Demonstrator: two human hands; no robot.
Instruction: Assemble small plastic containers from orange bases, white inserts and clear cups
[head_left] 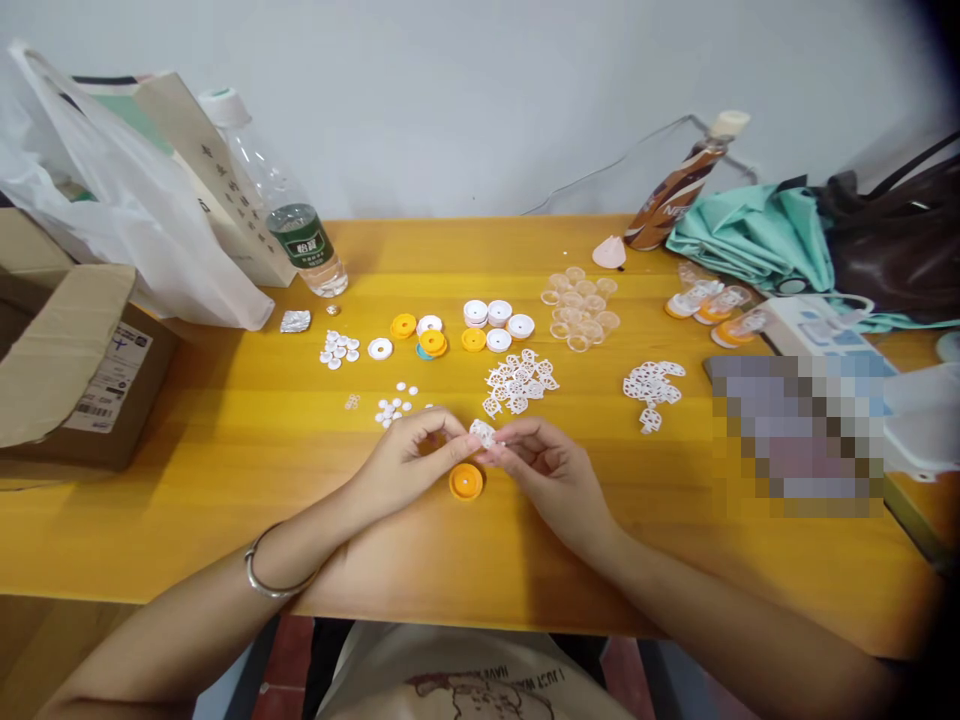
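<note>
Between my fingertips is a small white openwork plastic piece (482,433), pinched from both sides. My left hand (420,452) grips its left side with thumb and fingers, and my right hand (547,468) pinches its right side. Just below them on the table lies an orange round disc (466,482) with a small light dot at its centre. A heap of similar white openwork pieces (519,382) sits right beyond my hands. Small white round caps (391,410) are scattered to the left of my left hand.
Orange and white discs (498,313) and clear cups (581,305) stand farther back. More white pieces (652,385) lie right. A water bottle (304,240) and cardboard box (90,370) are left; a brown bottle (682,185) and assembled orange-based pieces (724,305) are right.
</note>
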